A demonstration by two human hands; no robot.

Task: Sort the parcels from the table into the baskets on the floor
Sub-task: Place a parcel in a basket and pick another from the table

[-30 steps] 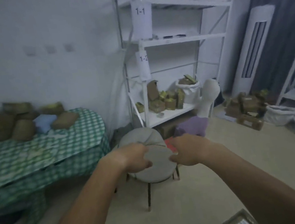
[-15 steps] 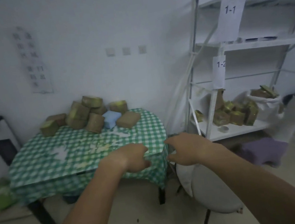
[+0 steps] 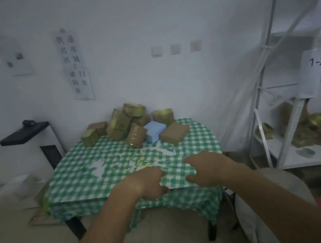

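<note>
1. The parcels (image 3: pixel 135 125) sit in a heap at the far side of the tabletop (image 3: pixel 196 147), against the wall; most are brown or wrapped in yellowish tape.
2. A blue parcel (image 3: pixel 155 131) lies near the front of the heap, between a tilted brown parcel on its left and a flat brown parcel (image 3: pixel 174 132) on its right, touching or just beside both.
3. The left hand (image 3: pixel 149 182) hangs over the near edge of the tabletop, fingers loosely curled, holding nothing.
4. The right hand (image 3: pixel 205 166) is just beside it, a little apart, fingers also loosely bent and empty.
5. Both hands are well short of the heap, so no parcel is in hand at this moment.
6. No baskets on the floor are in view, so I cannot tell how many parcels are already sorted.
7. Judging by the heap, about ten parcels are left to move; much of the task appears to remain.
8. The likely step in hand is reaching for the next parcel, probably one of the front ones.
9. A white shelf rack (image 3: pixel 270 89) stands at the right with more packages.
</note>
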